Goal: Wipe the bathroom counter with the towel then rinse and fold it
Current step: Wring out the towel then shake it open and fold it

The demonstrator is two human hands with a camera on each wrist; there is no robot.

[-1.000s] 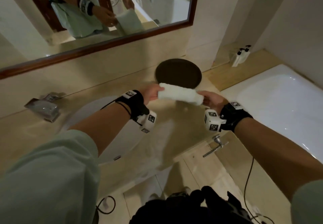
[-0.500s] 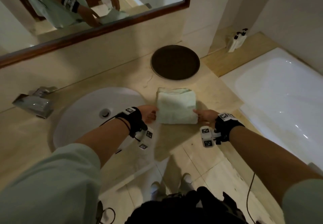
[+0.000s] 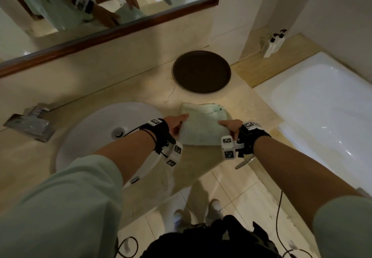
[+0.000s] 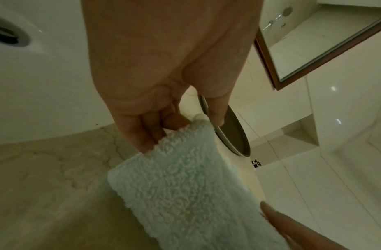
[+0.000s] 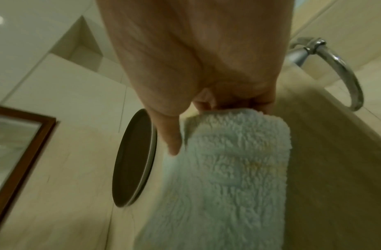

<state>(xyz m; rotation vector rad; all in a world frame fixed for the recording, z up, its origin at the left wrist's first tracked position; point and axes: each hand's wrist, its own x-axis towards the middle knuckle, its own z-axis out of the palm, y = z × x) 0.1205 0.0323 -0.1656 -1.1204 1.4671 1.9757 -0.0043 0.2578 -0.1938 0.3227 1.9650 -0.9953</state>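
Towel (image 3: 203, 128), pale and folded, on the counter (image 3: 141, 88) between sink (image 3: 96, 128) and dark tray (image 3: 202, 72); pinched at its ends by left hand (image 3: 177, 124) and right hand (image 3: 229, 126), fingertips hidden beneath. Wristband markings unreadable.

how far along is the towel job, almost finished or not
Nearly finished, it seems. The pale green terry towel is already folded into a small rectangle on the beige marble counter, between the white oval sink and the dark round tray. The left hand and right hand each pinch a near corner. Only letting go or a last fold looks left; wiping and rinsing cannot be checked here.
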